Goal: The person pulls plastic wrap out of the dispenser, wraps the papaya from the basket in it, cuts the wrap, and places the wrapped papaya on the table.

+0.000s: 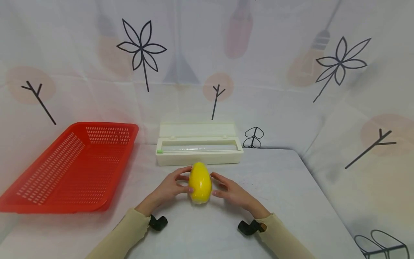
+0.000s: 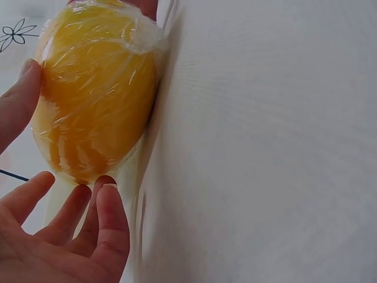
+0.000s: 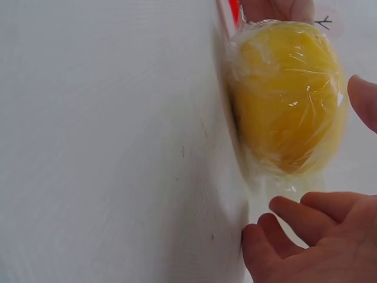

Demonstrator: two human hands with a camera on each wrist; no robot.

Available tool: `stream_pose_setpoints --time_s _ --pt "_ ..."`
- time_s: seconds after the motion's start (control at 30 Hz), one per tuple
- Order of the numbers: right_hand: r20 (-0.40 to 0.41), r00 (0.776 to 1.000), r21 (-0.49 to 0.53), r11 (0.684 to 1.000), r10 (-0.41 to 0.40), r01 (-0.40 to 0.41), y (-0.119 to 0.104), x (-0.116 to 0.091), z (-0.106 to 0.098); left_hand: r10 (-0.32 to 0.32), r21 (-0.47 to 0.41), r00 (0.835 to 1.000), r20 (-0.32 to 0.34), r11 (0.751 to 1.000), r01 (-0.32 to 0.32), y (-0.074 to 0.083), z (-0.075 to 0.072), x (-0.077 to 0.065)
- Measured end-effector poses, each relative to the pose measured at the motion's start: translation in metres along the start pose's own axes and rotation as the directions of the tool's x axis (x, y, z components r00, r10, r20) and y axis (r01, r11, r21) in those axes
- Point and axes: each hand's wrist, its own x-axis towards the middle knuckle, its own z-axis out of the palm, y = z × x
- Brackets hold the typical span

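Note:
A glossy yellow oval fruit (image 1: 200,183), wrapped in clear cling film, rests on the white table in front of the cling film box. The left hand (image 1: 169,185) is at its left side, thumb on the near part and fingertips around the far part. In the left wrist view the left thumb (image 2: 23,103) lies against the film, and crinkled film bunches at the near end. The right hand (image 1: 234,192) is on the other side, fingers loosely bent and apart from the fruit; a gap shows beside it in the right wrist view.
Behind the fruit stands a white cling film box (image 1: 198,158) with its lid raised and a roll inside. A red perforated basket (image 1: 110,196) sits at the left. A patterned cloth (image 1: 271,72) hangs behind the table. The table edge (image 1: 323,194) runs along the right.

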Motion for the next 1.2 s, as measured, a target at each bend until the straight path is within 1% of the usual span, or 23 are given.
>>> stream_pose_setpoints --time_s 0.2,0.63,1.1,1.2 --pt "-0.014 1.000 0.018 1.000 -0.014 0.015 0.001 0.000 -0.002 -0.011 -0.002 1.000 -0.015 1.000 0.011 0.000 -0.001 -0.001" --pt "-0.028 1.000 0.026 1.000 -0.008 0.008 0.002 -0.001 -0.006 -0.037 0.010 0.998 -0.042 0.999 0.038 0.000 -0.007 0.000" --pt "-0.039 0.999 0.058 0.998 -0.010 0.012 0.002 -0.003 -0.008 -0.038 -0.006 0.998 -0.054 0.999 0.038 -0.003 -0.012 -0.002" --pt "-0.041 0.999 0.061 0.998 -0.009 0.012 0.002 -0.003 -0.008 -0.048 -0.004 0.997 -0.064 0.999 0.048 -0.003 -0.013 -0.002"
